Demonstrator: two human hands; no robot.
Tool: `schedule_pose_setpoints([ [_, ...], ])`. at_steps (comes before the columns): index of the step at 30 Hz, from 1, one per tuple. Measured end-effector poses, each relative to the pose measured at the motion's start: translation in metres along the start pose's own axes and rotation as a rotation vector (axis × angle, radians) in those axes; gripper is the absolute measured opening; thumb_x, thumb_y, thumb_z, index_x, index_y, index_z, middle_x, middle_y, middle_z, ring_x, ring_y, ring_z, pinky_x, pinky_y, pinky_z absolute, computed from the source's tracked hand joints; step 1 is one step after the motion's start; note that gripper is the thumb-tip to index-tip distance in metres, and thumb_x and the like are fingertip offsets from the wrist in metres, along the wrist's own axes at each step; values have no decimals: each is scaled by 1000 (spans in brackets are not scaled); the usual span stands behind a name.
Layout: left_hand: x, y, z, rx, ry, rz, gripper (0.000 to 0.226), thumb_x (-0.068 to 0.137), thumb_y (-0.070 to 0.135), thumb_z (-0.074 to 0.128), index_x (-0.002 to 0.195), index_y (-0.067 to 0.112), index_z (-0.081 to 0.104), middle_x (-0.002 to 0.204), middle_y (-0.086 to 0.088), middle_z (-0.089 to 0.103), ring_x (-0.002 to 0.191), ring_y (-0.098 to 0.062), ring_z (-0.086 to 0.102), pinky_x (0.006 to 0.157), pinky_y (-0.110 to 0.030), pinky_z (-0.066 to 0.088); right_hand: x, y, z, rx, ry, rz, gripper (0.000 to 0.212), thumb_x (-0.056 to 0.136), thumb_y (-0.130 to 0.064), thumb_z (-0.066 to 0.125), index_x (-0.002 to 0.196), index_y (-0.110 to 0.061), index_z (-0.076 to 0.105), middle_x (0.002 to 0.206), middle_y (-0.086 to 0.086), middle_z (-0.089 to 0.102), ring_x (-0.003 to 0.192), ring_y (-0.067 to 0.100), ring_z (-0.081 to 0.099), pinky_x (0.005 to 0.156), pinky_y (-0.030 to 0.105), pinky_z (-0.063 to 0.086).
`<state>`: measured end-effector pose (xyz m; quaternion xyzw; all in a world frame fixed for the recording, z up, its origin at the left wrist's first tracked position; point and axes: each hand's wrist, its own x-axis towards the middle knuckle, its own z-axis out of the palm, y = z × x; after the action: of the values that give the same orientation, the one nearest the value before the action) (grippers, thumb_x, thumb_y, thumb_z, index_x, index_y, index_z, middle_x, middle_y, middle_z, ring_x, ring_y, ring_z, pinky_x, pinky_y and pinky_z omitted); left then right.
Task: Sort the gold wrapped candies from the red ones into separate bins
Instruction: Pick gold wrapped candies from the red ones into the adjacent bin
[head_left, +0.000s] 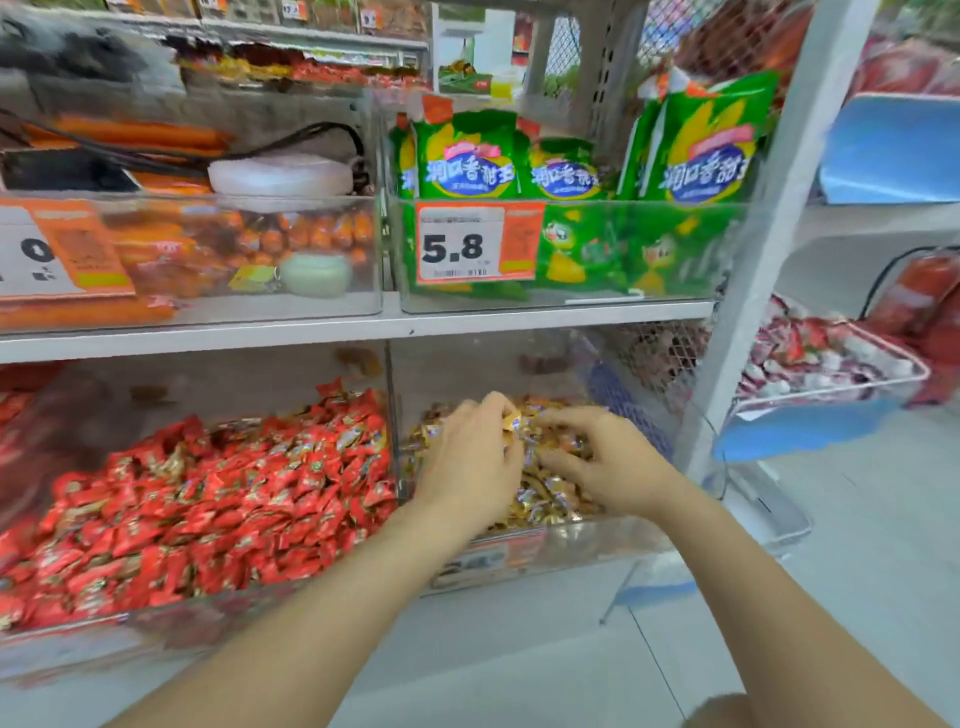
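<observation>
Pinching one gold wrapped candy (511, 422) in the curled fingertips of the left hand (470, 457), just above the gold-candy bin (571, 543). Digging bent fingers of the right hand (605, 457) into that bin's pile; impossible to tell whether gripping anything. Left of the bin: heaped red candies (208, 493). Above the bin: white shelf board (519, 317), green snack bags (467, 156). Below the bin: pale tiled floor (519, 649)

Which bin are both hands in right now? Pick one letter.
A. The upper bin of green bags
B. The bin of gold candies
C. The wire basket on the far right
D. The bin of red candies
B: the left hand and the right hand are both in the gold candy bin. The left hand pinches a gold candy, and the red candies lie beyond the divider.
</observation>
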<state>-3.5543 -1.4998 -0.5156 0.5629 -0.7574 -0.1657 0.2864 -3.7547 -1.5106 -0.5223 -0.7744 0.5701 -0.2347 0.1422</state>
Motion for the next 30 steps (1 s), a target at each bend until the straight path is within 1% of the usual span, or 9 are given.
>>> schedule_pose_setpoints([
  [4, 14, -6, 18, 224, -465, -16, 64, 97, 48, 61, 155, 30, 38, 165, -4, 26, 153, -44, 21, 123, -59, 23, -7, 5, -13, 33, 86, 137, 25, 95, -31, 71, 119, -33, 77, 107, -20, 75, 89, 3, 71, 87, 26, 52],
  [7, 5, -4, 10, 313, -498, 35, 64, 104, 52, 48, 161, 32, 26, 174, 1, 4, 158, -47, -1, 125, -64, 7, -5, -5, -17, 76, 118, 179, 22, 98, -23, 66, 114, -31, 79, 100, -19, 76, 87, -5, 70, 86, 22, 57],
  [11, -22, -5, -37, 451, -141, 297, 32, 101, 45, 44, 127, 29, 55, 127, 3, 60, 126, -27, 48, 102, -46, 43, -3, -48, -16, 133, 110, 135, 32, 96, -13, 57, 111, -30, 80, 95, -16, 78, 92, -3, 71, 91, 30, 60],
  [13, -38, -12, -67, 450, 7, 335, 19, 98, 41, 45, 99, 28, 59, 92, 7, 59, 96, -23, 54, 81, -42, 46, -1, -82, -12, 153, 110, 69, 33, 96, -10, 57, 109, -29, 80, 94, -18, 78, 93, -4, 70, 92, 23, 56],
  [16, -57, -35, -113, 484, 101, 136, 18, 94, 40, 45, 86, 27, 55, 81, 4, 57, 83, -26, 57, 70, -40, 46, 1, -141, 1, 199, 97, -8, 33, 96, -10, 56, 105, -31, 80, 88, -16, 77, 78, -1, 69, 77, 11, 50],
  [19, -64, -80, -151, 655, 3, -241, 30, 97, 44, 43, 105, 22, 60, 106, -8, 60, 104, -36, 59, 85, -44, 51, 6, -190, 27, 164, 22, -91, 36, 95, -8, 53, 111, -28, 78, 79, -16, 70, 65, -3, 61, 68, 5, 43],
  [22, -66, -132, -171, 729, -116, -603, 52, 98, 52, 46, 132, 12, 52, 136, -18, 49, 128, -45, 47, 103, -51, 45, 19, -220, 63, -14, -101, -122, 35, 97, -14, 51, 128, -15, 67, 116, 6, 68, 102, 21, 65, 97, 32, 51],
  [25, -62, -181, -180, 617, -194, -853, 77, 96, 65, 45, 147, 8, 38, 151, -24, 39, 138, -50, 37, 112, -56, 36, 39, -235, 96, -284, -215, -29, 36, 100, -25, 50, 129, -5, 53, 129, 20, 53, 125, 40, 47, 111, 45, 36],
  [30, -38, -223, -185, 379, -215, -846, 100, 100, 67, 39, 159, -10, 14, 160, -30, 35, 145, -46, 39, 119, -46, 35, 84, -242, 133, -161, -327, 345, 74, 99, -49, 50, 151, -1, 31, 153, 38, 32, 145, 51, 32, 122, 52, 28],
])
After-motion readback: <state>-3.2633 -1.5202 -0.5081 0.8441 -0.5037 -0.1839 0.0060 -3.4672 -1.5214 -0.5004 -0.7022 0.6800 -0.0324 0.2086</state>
